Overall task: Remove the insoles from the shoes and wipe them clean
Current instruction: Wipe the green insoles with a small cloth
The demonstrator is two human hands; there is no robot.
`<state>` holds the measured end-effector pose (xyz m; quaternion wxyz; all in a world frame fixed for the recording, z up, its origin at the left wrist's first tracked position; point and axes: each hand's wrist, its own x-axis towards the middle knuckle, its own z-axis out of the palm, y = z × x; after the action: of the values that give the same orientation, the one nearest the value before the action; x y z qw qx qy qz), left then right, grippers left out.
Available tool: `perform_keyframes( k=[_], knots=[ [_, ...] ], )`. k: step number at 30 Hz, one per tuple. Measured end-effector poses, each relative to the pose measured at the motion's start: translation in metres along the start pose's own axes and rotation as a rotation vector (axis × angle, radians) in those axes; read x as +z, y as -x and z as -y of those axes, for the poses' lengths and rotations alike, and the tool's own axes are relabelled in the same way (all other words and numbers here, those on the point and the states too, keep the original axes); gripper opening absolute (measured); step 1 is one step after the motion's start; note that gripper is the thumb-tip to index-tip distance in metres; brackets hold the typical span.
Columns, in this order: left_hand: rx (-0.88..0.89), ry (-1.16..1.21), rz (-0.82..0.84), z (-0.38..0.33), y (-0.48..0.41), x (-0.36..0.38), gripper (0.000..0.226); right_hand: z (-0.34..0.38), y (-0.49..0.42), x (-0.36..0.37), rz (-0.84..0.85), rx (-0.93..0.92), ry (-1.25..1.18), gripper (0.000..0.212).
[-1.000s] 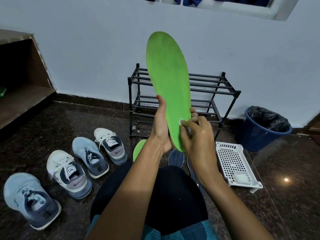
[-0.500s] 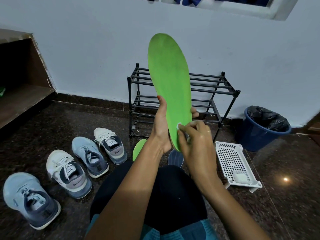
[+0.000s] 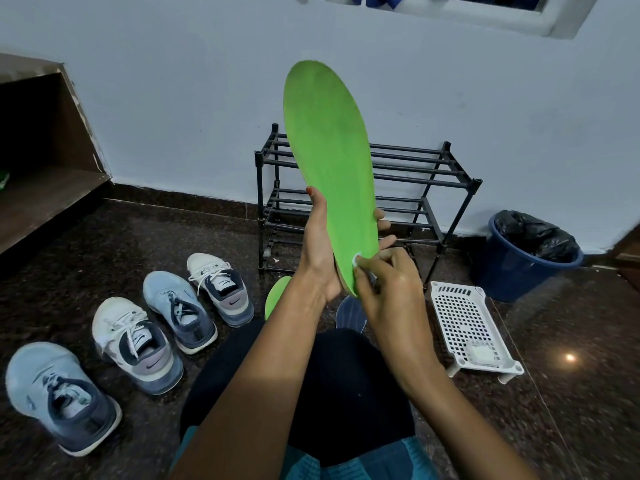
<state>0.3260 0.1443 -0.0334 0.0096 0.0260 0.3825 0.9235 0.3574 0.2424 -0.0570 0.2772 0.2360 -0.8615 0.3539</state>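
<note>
The left hand (image 3: 318, 258) is closed round the lower part of a green insole (image 3: 329, 161). Its thumb lies up the left edge and its fingertips show past the right edge. The right hand (image 3: 388, 292) pinches a small white wipe (image 3: 356, 260) between curled fingers and presses it on the green face near the heel end.

The insole is held in the air at the centre of the frame, in front of the wall. Its long axis stands close to upright, toe end at the top and leaning slightly to the upper left, heel end down between the two hands.

The step looks like wiping the heel area. To do it well, the left hand should brace from behind so the thin foam does not bend away under pressure. Strokes should probably run along the length, working up toward the toe. The wipe is small, so it will likely need turning or replacing.

Just below the hands a second green insole (image 3: 277, 294) and a dark blue insole (image 3: 351, 311) lie on the floor (image 3: 104, 258), partly hidden by the arms. A row of four trainers (image 3: 138, 344) runs toward the lower left. At the right sits a white perforated tray (image 3: 464, 317) holding a white pad (image 3: 481, 355). Behind are a black shoe rack (image 3: 415, 174) and a blue bin (image 3: 519, 265) with a black liner.
</note>
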Motion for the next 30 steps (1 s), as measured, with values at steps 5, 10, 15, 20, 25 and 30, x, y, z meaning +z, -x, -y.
perform_keyframes(
  k=[5,10,15,20,25,30],
  knots=[
    [-0.028,-0.033,0.008,0.001,0.0,0.002,0.085,-0.004,-0.009,-0.003,-0.093,0.026,0.105,0.011],
    [-0.008,-0.051,0.005,0.001,-0.001,-0.001,0.084,-0.001,-0.002,0.0,-0.051,0.006,0.053,0.009],
    [0.001,-0.009,0.004,-0.001,0.0,0.0,0.085,-0.001,0.003,-0.004,0.023,-0.014,-0.059,0.014],
    [-0.035,-0.031,0.018,0.001,0.001,0.004,0.085,-0.004,-0.012,-0.002,-0.074,0.014,0.041,0.011],
    [-0.043,0.002,0.037,0.001,0.0,0.001,0.085,-0.001,-0.015,0.002,-0.061,-0.01,0.023,0.01],
    [-0.006,-0.034,0.009,0.001,-0.001,-0.001,0.083,0.002,-0.001,-0.001,0.03,0.016,-0.082,0.013]
  ],
)
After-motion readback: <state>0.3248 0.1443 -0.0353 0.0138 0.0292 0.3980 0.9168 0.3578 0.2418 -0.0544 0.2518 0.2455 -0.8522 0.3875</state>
